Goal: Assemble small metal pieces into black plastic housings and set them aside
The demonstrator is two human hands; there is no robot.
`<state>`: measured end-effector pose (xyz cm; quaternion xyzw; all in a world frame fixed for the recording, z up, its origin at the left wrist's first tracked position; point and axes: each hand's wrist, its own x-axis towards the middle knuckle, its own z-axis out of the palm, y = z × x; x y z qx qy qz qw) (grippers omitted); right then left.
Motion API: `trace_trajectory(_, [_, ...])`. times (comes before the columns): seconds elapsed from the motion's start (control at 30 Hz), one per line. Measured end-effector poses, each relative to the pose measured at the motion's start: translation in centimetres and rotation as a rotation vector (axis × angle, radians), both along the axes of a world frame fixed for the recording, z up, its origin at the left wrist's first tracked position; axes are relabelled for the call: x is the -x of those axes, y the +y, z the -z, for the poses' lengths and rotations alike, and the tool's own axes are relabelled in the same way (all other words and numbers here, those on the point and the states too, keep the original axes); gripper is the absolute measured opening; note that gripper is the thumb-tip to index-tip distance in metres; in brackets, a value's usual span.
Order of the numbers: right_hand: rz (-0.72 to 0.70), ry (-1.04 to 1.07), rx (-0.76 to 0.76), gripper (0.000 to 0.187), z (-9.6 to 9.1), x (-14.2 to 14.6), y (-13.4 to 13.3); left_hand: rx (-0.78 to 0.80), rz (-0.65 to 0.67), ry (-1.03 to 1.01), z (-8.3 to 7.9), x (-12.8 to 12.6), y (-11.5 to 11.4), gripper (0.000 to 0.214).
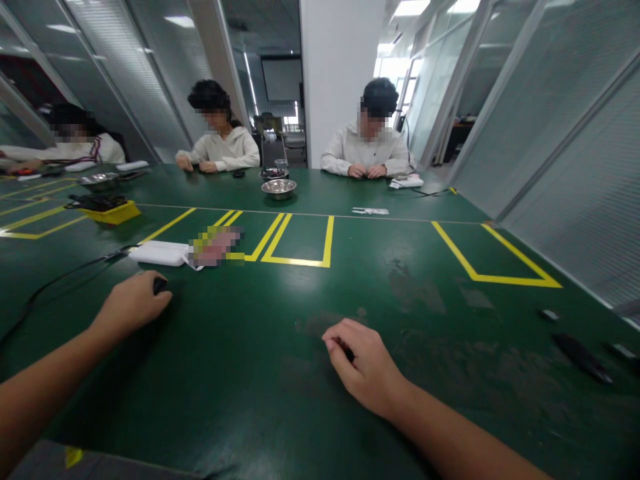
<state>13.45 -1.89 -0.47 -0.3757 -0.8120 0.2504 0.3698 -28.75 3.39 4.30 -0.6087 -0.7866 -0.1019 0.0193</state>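
Observation:
My left hand [133,303] rests on the green table [280,393], fingers curled round a small black object [160,285] whose tip shows at the fingertips. My right hand [363,363] lies nearer the middle of the table, closed in a loose fist, with a small dark piece [349,351] showing between thumb and fingers. I cannot make out what either piece is. A white flat box [159,253] lies just beyond my left hand, beside a blurred pink patch.
Yellow tape outlines mark the table. A yellow tray [111,212] of dark parts sits at the left, and metal bowls [279,189] stand at the far middle. Black and small parts [583,357] lie at the right. Three people sit along the far side. A black cable runs at the left.

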Motion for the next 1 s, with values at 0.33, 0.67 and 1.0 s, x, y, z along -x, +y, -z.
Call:
trace_trajectory(0.33, [-0.031, -0.037, 0.036, 0.016, 0.1, -0.2, 0.3, 0.068, -0.089, 0.036, -0.5, 2.4, 0.3, 0.023])
trace_trajectory(0.67, [-0.092, -0.111, 0.052, 0.017, -0.1, -0.1, 0.3, 0.05, -0.137, 0.177, 1.6, 5.0, -1.9, 0.025])
trace_trajectory(1.0, [-0.115, -0.117, 0.053, 0.016, 0.1, -0.1, 0.1, 0.062, -0.096, 0.038, 2.5, 8.3, -3.6, 0.04])
